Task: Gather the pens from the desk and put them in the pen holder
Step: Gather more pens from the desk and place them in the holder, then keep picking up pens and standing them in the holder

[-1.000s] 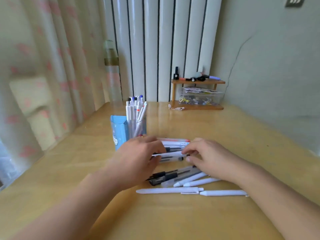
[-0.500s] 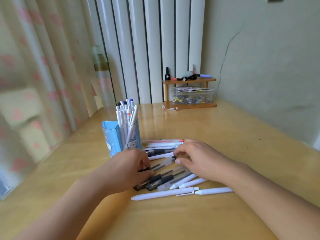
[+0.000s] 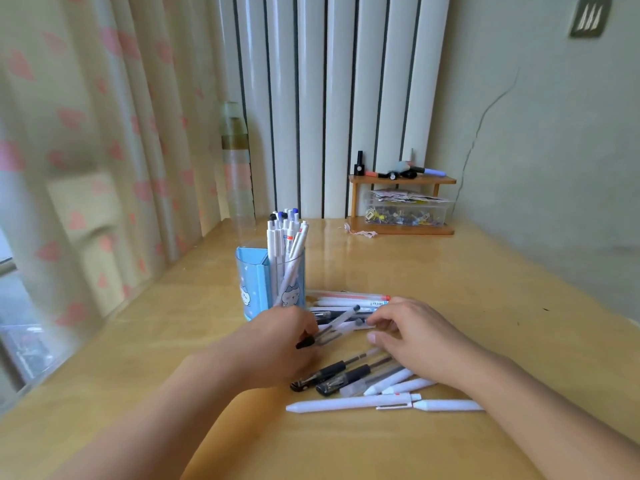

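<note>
A blue pen holder (image 3: 254,289) with a cat picture stands on the wooden desk (image 3: 450,289), with several white pens upright in it. In front of it lie several loose pens (image 3: 349,299), white, black and clear. My left hand (image 3: 277,344) is closed on a clear pen with a black tip (image 3: 329,329), tilted up toward the right. My right hand (image 3: 415,337) hovers over the pile with its fingers apart and holds nothing. Two long white pens (image 3: 346,403) lie nearest to me.
A small wooden shelf (image 3: 401,181) with small items and a clear box stands at the back by the wall. A clear bottle (image 3: 239,174) stands at the back left beside the curtain. The desk's left edge runs along the window.
My left hand has lifted one clear pen off the pile and tilted it up. My right hand has let go and spread its fingers. The camera view has shifted.
</note>
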